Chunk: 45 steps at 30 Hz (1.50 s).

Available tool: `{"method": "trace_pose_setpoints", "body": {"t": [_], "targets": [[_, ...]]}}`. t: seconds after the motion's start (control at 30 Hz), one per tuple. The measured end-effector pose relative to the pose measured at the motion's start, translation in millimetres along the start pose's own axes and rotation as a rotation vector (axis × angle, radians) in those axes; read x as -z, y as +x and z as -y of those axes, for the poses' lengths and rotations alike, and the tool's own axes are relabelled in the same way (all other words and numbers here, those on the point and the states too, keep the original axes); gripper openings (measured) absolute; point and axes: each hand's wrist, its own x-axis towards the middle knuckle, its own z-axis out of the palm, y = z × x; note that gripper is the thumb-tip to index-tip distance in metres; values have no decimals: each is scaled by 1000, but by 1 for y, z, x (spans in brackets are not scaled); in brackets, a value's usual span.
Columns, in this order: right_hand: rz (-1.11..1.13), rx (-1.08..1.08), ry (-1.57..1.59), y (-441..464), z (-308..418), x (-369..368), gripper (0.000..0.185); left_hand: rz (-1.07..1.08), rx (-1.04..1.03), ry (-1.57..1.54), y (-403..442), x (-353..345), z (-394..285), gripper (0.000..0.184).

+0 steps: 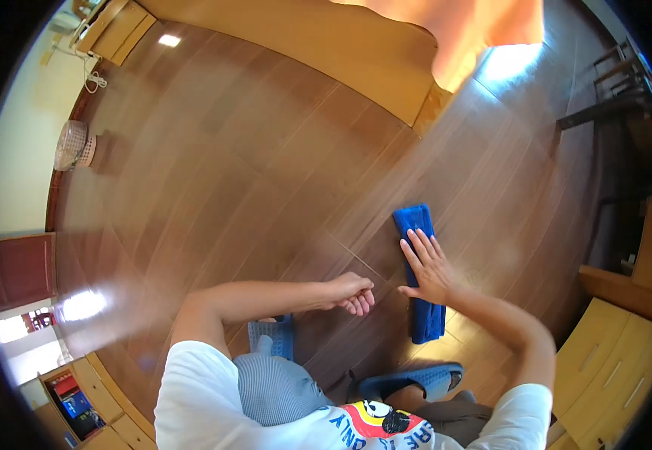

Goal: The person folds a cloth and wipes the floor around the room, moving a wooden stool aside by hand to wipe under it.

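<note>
A long, narrow blue flat mop pad (427, 322) of plush fabric lies on the brown wood-look floor. My right hand (427, 266) rests on it with the palm down and the fingers spread flat across its middle. The thumb points left, past the pad's edge. To the left of the pad, my left hand (352, 292) hovers apart from it with its fingers curled in. Nothing shows in that hand. Whether the pad has a plate under the fabric is hidden.
Blue slippers (408, 381) are on my feet, close below the pad. A wooden bed base (303, 41) with an orange cloth (461, 34) stands ahead. Light wood drawers (603, 367) are at right, a woven basket (75, 145) by the left wall, and a dark wooden chair (611, 105) far right.
</note>
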Motion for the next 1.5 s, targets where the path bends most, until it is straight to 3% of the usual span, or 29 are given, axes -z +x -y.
{"method": "trace_pose_setpoints", "body": {"t": [0.07,0.1,0.23,0.37,0.63,0.73,0.97,1.27,1.37,1.5], "targets": [[-124,-120,20,7,2,-34,96,-20,16,4,4,8,0,43],[-153,-140,45,7,3,-39,83,-30,6,-10,5,10,-1,43],[-375,-405,77,15,11,-52,63,21,5,-36,18,20,-9,41],[-404,-560,6,23,14,-58,63,86,-14,-77,27,20,-15,40],[-757,-960,-16,134,-45,-33,64,63,-107,-200,-4,61,-19,40],[-688,-780,-133,177,-41,-23,67,7,-137,-240,-17,91,-24,39],[-397,-214,-34,220,-2,3,71,-158,-279,-386,-42,145,-45,37],[165,678,58,127,-31,-2,83,-195,-372,-423,-52,134,-68,38],[122,634,42,45,-63,-13,83,-150,-339,-370,-48,127,-65,38],[71,188,-19,-38,-66,-30,76,-114,-234,-331,-30,118,-63,38]]}}
